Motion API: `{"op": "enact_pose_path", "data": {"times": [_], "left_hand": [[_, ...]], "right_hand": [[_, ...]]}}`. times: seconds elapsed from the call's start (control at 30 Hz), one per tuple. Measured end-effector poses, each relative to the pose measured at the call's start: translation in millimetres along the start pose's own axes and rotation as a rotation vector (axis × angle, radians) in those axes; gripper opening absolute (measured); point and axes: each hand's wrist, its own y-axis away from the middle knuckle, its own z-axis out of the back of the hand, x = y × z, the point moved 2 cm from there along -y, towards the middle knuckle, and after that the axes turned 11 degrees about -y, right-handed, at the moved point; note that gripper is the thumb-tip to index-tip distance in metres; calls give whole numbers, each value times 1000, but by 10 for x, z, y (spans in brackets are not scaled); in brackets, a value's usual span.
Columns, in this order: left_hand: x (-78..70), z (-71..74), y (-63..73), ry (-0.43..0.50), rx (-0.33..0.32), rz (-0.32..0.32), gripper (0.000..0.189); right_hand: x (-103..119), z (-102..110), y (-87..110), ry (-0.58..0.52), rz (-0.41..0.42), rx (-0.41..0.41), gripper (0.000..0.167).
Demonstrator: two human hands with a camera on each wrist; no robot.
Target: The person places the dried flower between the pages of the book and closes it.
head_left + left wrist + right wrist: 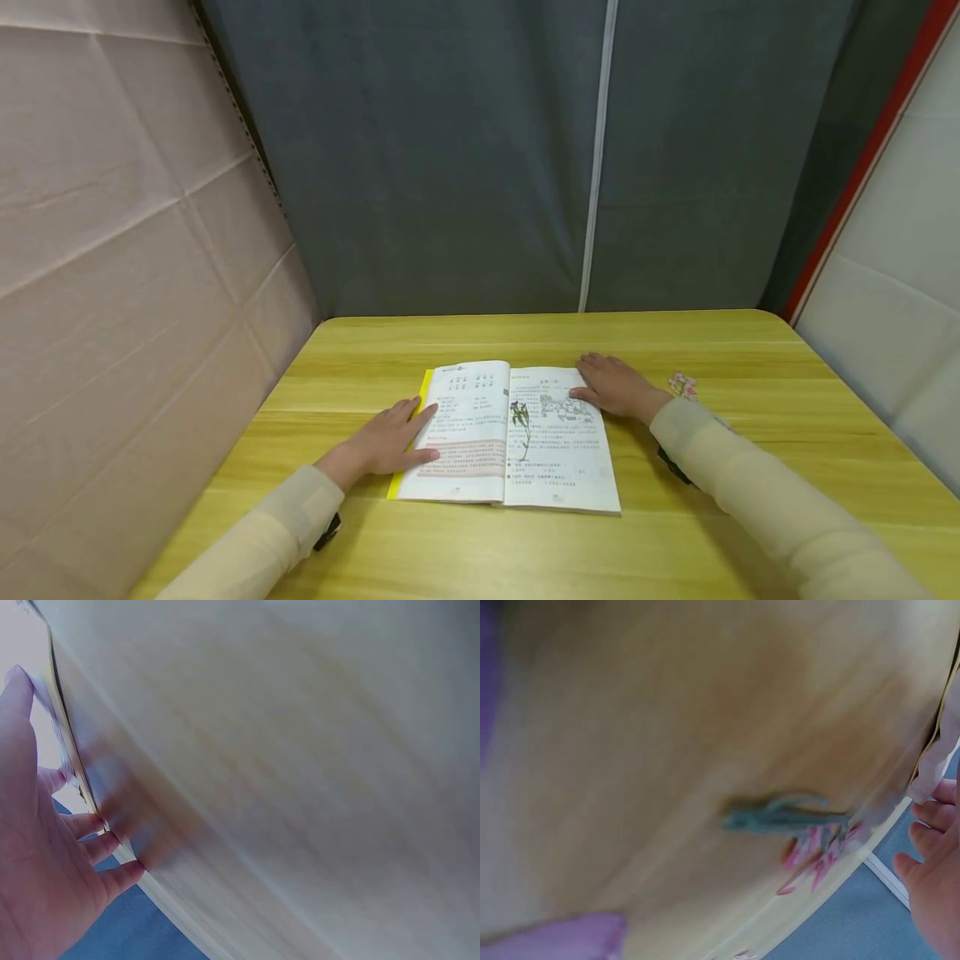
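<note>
A book (557,492) lies spread on the wooden table, with printed text on both pages and a plant picture by the middle fold. My left hand (384,437) rests at the book's left edge, its thumb over the left page; the left wrist view shows the fingertips down by that edge. At the upper right corner of the right page lies my right hand (615,387), fingers extended and thumb on the page. Just beyond my right wrist is a pink flower (682,384), partly hidden by the sleeve; its teal stem shows in the right wrist view.
The table (360,350) meets a grey curtain (450,167) at its far edge. Pale cloth walls stand on both sides. A purple thing (562,941) of unclear kind shows in the right wrist view.
</note>
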Motion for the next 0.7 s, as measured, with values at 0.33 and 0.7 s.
{"op": "enact_pose_path", "data": {"times": [0.33, 0.7], "left_hand": [[18, -5, -13, -10, -19, -8, 87], [3, 14, -11, -11, -11, -9, 87]], "right_hand": [[55, 46, -30, 15, 90, -141, 61], [164, 203, -38, -343, -73, -250, 69]]}}
